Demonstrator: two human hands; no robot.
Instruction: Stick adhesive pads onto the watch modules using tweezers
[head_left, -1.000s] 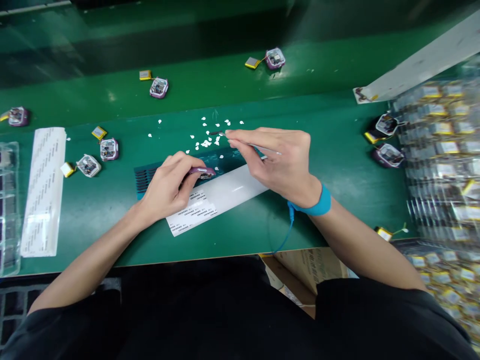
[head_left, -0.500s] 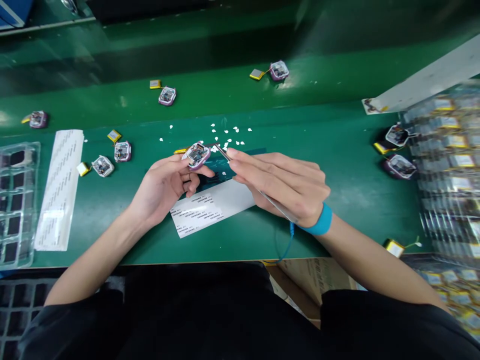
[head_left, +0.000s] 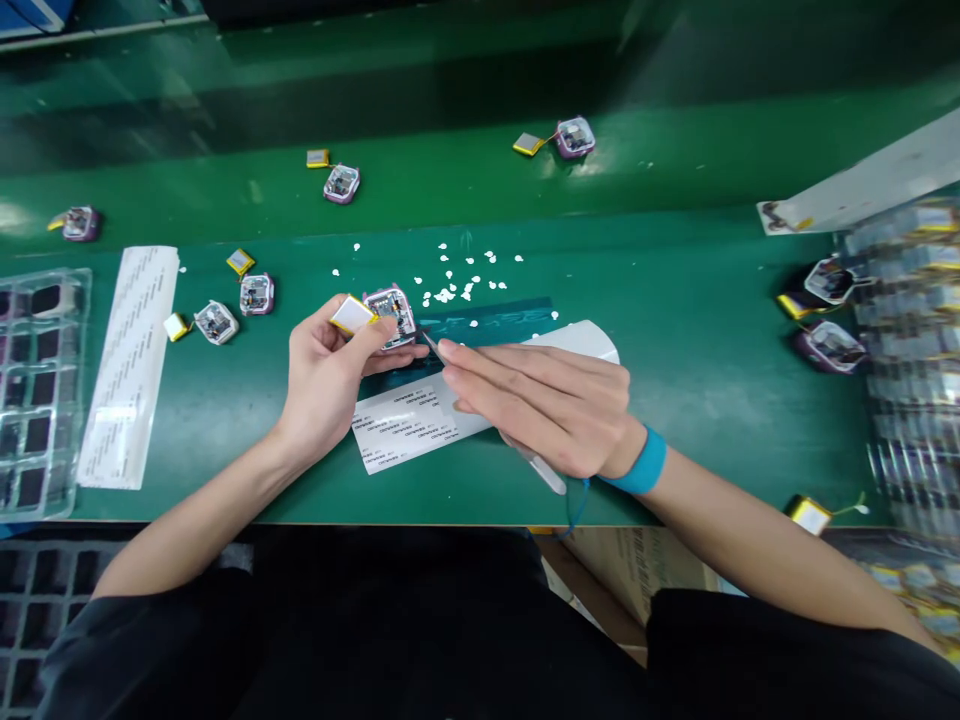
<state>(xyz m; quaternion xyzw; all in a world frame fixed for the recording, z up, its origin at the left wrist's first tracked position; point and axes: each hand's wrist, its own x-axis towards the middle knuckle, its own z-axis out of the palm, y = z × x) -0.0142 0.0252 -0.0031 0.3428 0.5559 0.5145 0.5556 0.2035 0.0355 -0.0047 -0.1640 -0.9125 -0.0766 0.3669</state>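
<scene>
Since a moment ago, my right hand (head_left: pixel 551 405) has drawn the slim metal tweezers (head_left: pixel 433 346) clamped in it back from the scattered white teardrop-shaped pieces (head_left: pixel 445 295) to just beside the open purple-and-white square device (head_left: pixel 391 308), held tight in my left hand (head_left: pixel 326 375). Beneath, a white paper strip (head_left: pixel 409 425) lies on the glossy green worktop (head_left: pixel 705 400), a clear plastic tray (head_left: pixel 66 400) to the left.

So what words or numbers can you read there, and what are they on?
None clearly enough to quote.
Middle white sheet: repeated dark lettering, too small and blurred.
Left white sheet: rows of faint print, too small.
Cardboard box below the table edge: printing, too blurred.
</scene>
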